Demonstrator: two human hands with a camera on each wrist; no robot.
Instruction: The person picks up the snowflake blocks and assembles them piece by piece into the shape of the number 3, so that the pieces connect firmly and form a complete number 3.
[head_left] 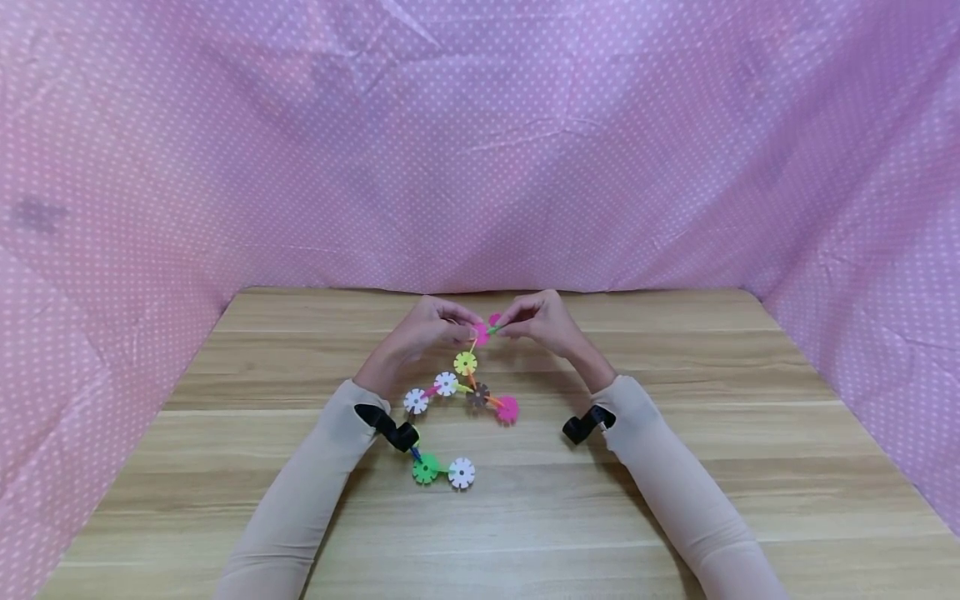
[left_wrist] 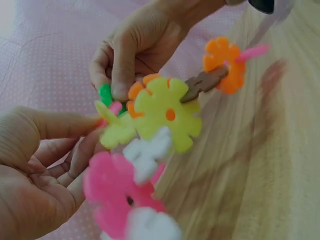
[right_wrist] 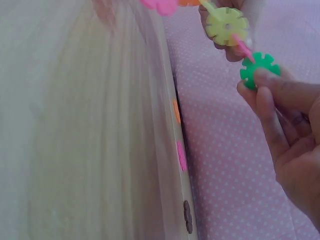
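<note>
Both hands hold one end of a chain of slotted plastic flower discs. My left hand (head_left: 431, 325) pinches a pink disc (head_left: 481, 333) near that end. Facing it, my right hand (head_left: 547, 323) pinches a green disc (right_wrist: 261, 69) between thumb and fingers. In the right wrist view the green disc meets the edge-on pink one, which joins a yellow disc (right_wrist: 227, 26). From there the chain trails down toward me through a brown disc (head_left: 477, 395), white discs (head_left: 446, 383) and a lower green disc (head_left: 425, 468). My left wrist camera hides part of it.
Loose orange (right_wrist: 176, 111), pink (right_wrist: 181, 156) and brown (right_wrist: 187, 217) discs lie near the far edge of the wooden table (head_left: 570, 533). A pink dotted cloth (head_left: 480, 150) hangs behind and at the sides.
</note>
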